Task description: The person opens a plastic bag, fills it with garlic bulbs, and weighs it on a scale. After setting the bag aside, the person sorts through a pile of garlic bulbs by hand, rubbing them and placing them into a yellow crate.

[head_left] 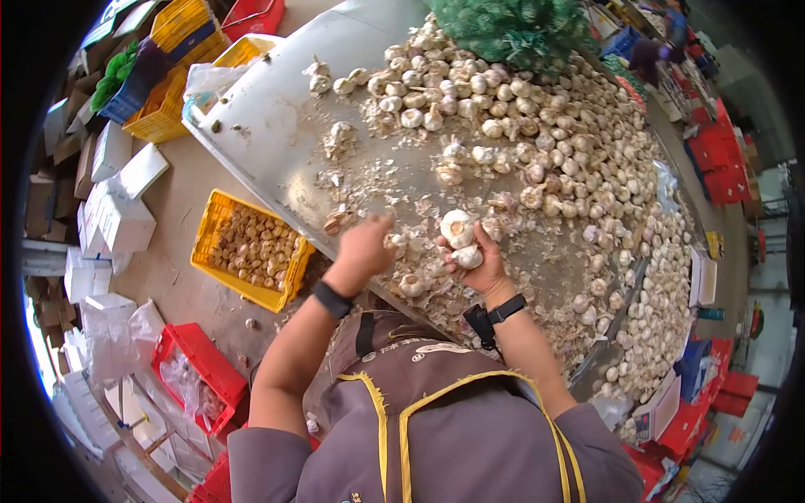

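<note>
Garlic bulbs (pixel 459 230), pair: clasped in our right hand (pixel 485 272), fingers curled round them. Probably light and firm, papery skin fragile; we judge the rounded sides the surest hold. Left hand (pixel 363 250), apart from right: fingers curled, contents we cannot tell. Around both: smooth grey surface (pixel 272 92), dry, flaky skins (pixel 369 173).

Above the bench (pixel 277 92), the right hand (pixel 481 267) holds a whitish garlic bulb (pixel 457 228), tan-centred end upward, against a smooth white bulb (pixel 467 257). Another pale bulb (pixel 395 244) shows beside the left hand (pixel 366 246).
</note>
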`<state>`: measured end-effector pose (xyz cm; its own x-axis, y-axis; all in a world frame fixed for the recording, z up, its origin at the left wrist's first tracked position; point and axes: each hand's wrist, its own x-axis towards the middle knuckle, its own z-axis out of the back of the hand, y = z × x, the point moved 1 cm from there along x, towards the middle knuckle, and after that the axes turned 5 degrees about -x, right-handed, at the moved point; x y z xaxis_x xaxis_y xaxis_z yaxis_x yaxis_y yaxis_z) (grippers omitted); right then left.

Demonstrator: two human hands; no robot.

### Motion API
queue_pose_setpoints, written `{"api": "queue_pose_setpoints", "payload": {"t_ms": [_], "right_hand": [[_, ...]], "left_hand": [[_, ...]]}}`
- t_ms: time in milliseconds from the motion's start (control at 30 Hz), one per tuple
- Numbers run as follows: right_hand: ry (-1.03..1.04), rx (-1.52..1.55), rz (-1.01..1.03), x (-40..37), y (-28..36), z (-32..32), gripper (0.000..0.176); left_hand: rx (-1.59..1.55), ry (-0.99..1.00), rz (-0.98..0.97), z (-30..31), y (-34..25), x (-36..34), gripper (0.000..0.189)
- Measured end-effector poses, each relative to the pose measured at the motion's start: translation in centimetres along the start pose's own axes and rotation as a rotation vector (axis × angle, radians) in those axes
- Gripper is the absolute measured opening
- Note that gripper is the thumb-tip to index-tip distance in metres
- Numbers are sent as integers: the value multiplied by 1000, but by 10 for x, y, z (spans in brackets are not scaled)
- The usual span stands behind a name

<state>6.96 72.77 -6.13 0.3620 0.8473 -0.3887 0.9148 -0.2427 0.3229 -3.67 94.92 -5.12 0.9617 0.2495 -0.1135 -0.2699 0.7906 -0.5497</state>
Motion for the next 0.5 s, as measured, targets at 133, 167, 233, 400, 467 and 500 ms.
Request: {"api": "queue_pose_setpoints", "payload": {"t_ms": [133, 167, 233, 400, 467, 500], "right_hand": [[101, 0, 94, -23, 2, -7, 61], [93, 4, 107, -29, 4, -7, 61], [81, -34, 196, -43, 7, -2, 64], [-77, 45, 286, -76, 15, 33, 57], [-89, 83, 322, -87, 17, 51, 55], [-97, 119, 347, -92, 19, 57, 54]], "left_hand": [[317, 367, 68, -59, -11, 30, 32], [319, 374, 54, -60, -11, 33, 32], [316, 423, -9, -50, -3, 37, 29], [20, 130, 384, 72, 26, 15, 45], [171, -107, 574, 121, 59, -6, 43], [408, -254, 133, 100, 180, -15, 47]]}}
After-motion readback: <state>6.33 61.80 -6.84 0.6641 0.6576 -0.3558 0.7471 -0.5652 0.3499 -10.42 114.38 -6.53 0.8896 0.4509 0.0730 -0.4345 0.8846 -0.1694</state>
